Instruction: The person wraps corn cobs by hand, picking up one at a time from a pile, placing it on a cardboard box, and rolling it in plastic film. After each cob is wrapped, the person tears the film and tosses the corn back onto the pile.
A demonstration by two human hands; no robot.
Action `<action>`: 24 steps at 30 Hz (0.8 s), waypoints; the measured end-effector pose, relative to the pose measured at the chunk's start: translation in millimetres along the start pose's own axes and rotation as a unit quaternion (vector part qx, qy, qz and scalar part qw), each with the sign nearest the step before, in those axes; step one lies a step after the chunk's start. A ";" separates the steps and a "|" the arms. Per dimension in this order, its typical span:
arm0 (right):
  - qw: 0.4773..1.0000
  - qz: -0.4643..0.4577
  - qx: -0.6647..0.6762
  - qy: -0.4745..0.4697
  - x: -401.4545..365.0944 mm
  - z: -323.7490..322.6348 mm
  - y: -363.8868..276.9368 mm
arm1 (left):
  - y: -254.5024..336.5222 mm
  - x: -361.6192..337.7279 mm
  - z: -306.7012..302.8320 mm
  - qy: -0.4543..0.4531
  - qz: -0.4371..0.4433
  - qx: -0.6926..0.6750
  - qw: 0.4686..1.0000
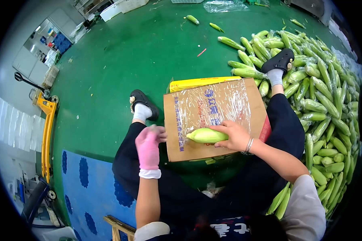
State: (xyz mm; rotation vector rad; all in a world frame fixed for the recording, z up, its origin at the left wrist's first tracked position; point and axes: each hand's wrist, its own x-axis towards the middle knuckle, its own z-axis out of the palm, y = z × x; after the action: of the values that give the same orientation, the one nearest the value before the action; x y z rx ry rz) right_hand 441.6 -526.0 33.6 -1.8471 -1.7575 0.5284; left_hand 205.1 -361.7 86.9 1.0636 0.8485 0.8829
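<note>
A green ear of corn in its husk [203,135] lies across the near part of a cardboard box [245,94], its narrow tip pointing left. My right hand [234,136], bare with bracelets at the wrist, has its fingers wrapped round the corn's right end. Left of the box, my left hand [149,146] is raised in a pink glove, near the box's left edge and apart from the corn. Its fingertips are blurred, and whether anything is between them is unclear. Clear plastic film [237,96] covers part of the box top.
A large pile of corn ears [319,100], many in plastic, spreads along the right. My feet in black clogs rest beyond the box. A yellow pallet jack [47,120] stands at left, near a blue board [100,176]. Yellow packaging [201,83] lies behind the box.
</note>
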 end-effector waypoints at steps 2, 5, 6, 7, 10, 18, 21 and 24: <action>0.999 0.008 0.039 0.003 -1.4 -2.6 -6.1 | -28.9 13.7 -17.8 -0.068 0.090 0.319 0.941; 0.990 0.040 0.065 0.122 0.3 -4.0 -12.9 | -54.1 -3.0 -6.9 -0.120 0.157 0.699 0.687; 0.989 0.044 0.069 0.122 6.1 -2.1 -12.9 | -59.5 -9.0 -1.1 -0.144 0.122 0.724 0.664; 0.987 0.064 0.069 0.130 14.4 0.5 -11.3 | -71.3 -8.0 -2.7 -0.156 0.138 0.721 0.661; 0.985 0.088 0.053 0.136 21.2 13.2 -5.2 | -87.3 2.3 -16.5 -0.138 0.174 0.702 0.676; 0.996 -0.047 -0.070 -0.010 12.2 9.1 -1.3 | -36.0 -12.9 22.4 -0.065 0.031 0.096 0.993; 0.985 -0.143 -0.071 0.062 19.5 -5.8 6.5 | -67.5 -0.3 49.2 -0.212 0.242 0.399 0.859; 0.969 0.017 -0.060 0.240 -12.9 -2.4 -1.7 | -61.3 2.5 63.5 -0.264 0.337 0.594 0.681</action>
State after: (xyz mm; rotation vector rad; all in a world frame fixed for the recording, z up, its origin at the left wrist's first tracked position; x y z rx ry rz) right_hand 440.7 -539.1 35.5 -1.8903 -1.4549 -0.0228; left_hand 274.3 -396.5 44.6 2.7676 0.4323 0.4311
